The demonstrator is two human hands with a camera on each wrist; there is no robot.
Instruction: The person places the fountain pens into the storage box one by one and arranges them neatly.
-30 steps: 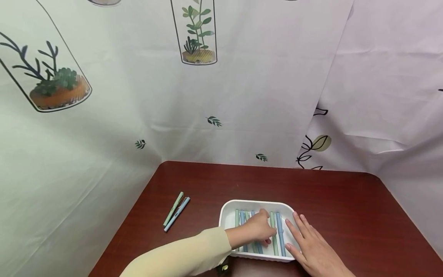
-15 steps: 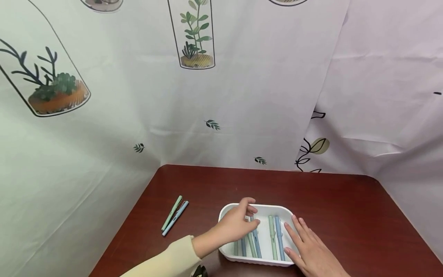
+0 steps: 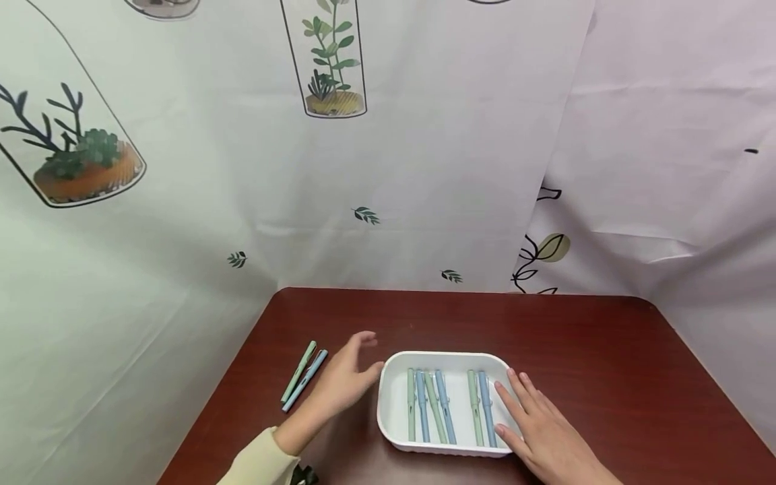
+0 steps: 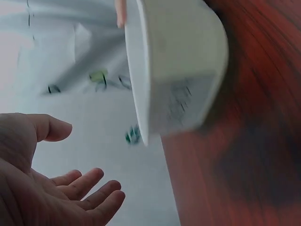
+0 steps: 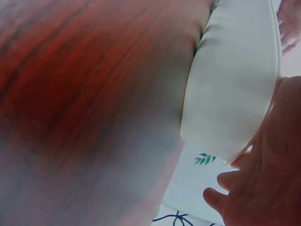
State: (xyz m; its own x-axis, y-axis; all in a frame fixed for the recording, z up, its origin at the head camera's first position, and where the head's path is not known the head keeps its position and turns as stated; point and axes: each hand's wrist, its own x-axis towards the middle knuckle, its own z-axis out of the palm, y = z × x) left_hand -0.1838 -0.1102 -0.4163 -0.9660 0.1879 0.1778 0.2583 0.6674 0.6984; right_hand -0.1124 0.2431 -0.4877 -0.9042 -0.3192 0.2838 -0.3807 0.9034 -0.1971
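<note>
A white plastic tray (image 3: 395,431) stands near the front of the table, with several green and blue pens lying lengthwise inside. One green pen (image 3: 411,404) lies at its left end, and a blue pen (image 3: 487,407) lies toward the right. My left hand (image 3: 341,382) hovers just left of the tray, fingers spread and holding nothing; the left wrist view shows its palm beside the tray wall. My right hand (image 3: 548,431) rests with straight fingers at the tray's right rim. Left of my left hand, another green pen (image 3: 299,372) and blue pen (image 3: 305,380) lie side by side on the table.
The dark red wooden table (image 3: 582,350) has rounded far corners. Behind and beside it hangs a pale cloth (image 3: 424,168) printed with plants in glass jars and small leaves. A cream sleeve (image 3: 261,460) covers my left forearm.
My left hand has let go inside the tray, lifted out and moved left past its rim. A middle green and blue pair now shows uncovered. My right hand has stayed at the rim.
</note>
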